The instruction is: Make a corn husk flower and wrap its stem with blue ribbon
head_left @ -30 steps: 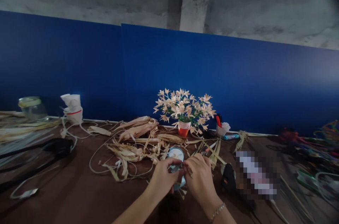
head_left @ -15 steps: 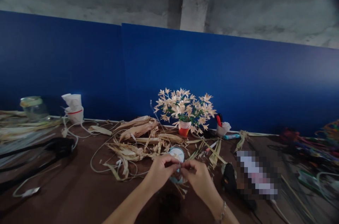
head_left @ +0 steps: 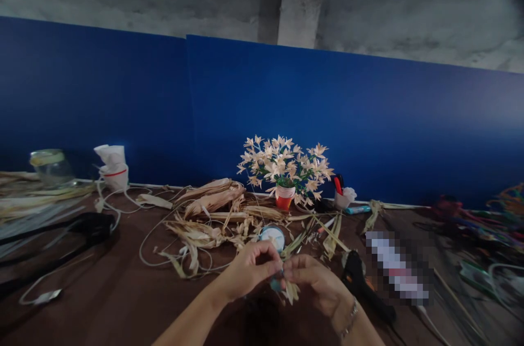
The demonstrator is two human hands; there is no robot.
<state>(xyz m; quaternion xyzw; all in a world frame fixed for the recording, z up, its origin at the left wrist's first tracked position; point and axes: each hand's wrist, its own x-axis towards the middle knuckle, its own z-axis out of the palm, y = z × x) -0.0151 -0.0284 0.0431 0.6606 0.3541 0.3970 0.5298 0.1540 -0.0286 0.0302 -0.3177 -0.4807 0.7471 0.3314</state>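
My left hand (head_left: 254,270) and my right hand (head_left: 313,279) meet over the near middle of the table, thumbs and forefingers pinched together. A pale flower of dried husk petals (head_left: 291,292) hangs petals down just under my right fingers, which seem to hold it. What my left fingertips pinch is too small to make out. Right behind the hands stands a round container with a white and blue top (head_left: 273,237), partly hidden by them. Farther back is a red and white pot (head_left: 284,197) full of similar pale flowers (head_left: 282,163).
Dried husks (head_left: 215,201) and loose scraps lie left of the pot. A black glue gun (head_left: 364,283) rests right of my right hand. A glass jar (head_left: 53,167) and a white cup (head_left: 115,178) stand at the back left. A blue partition (head_left: 262,95) borders the table.
My right hand has turned and shifted slightly right and down, and the pale flower now shows below its fingers. Both hands have come a little nearer to me, uncovering more of the container.
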